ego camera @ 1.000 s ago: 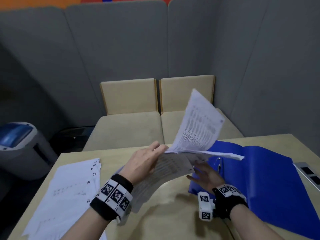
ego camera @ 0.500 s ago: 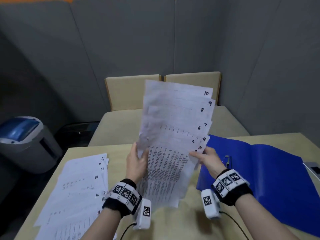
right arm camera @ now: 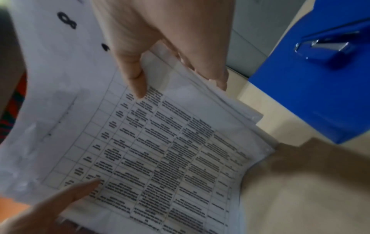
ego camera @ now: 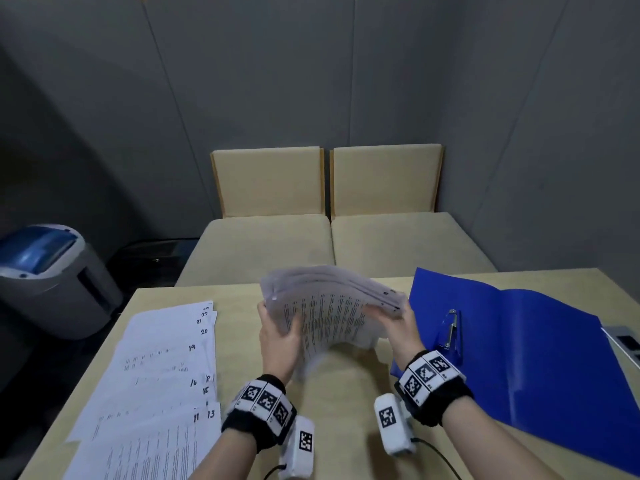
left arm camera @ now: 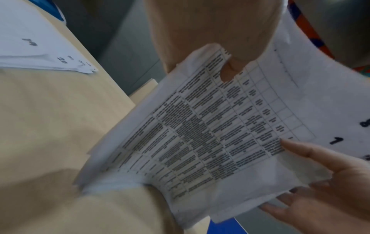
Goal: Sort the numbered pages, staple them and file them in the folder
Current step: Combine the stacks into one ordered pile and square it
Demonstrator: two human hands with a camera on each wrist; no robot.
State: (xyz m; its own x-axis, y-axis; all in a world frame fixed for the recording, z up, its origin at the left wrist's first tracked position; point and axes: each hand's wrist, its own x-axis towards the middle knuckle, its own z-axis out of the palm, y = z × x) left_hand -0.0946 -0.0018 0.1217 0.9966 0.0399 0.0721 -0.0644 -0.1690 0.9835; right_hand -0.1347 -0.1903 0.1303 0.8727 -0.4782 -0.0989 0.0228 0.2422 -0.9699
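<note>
Both hands hold one stack of printed, numbered pages (ego camera: 329,306) over the middle of the table; the sheets are bowed and blurred. My left hand (ego camera: 277,336) grips the stack's left edge, thumb (left arm camera: 230,71) on the top sheet. My right hand (ego camera: 398,327) pinches the right edge, thumb (right arm camera: 136,79) on top and fingers underneath. Handwritten numbers 7 and 8 show in the left wrist view. The open blue folder (ego camera: 526,358) lies at the right with a blue stapler (ego camera: 450,330) on it.
More numbered pages (ego camera: 156,375), showing 11 to 22, lie fanned on the left of the table (ego camera: 346,393). A grey device (ego camera: 623,341) sits at the right edge. A shredder (ego camera: 45,278) stands on the floor at left, and two beige seats (ego camera: 329,244) lie beyond.
Half a second ago the pages stood upright and fanned between my hands. Now they are lowered towards the table, gathered closer together and bent over.
</note>
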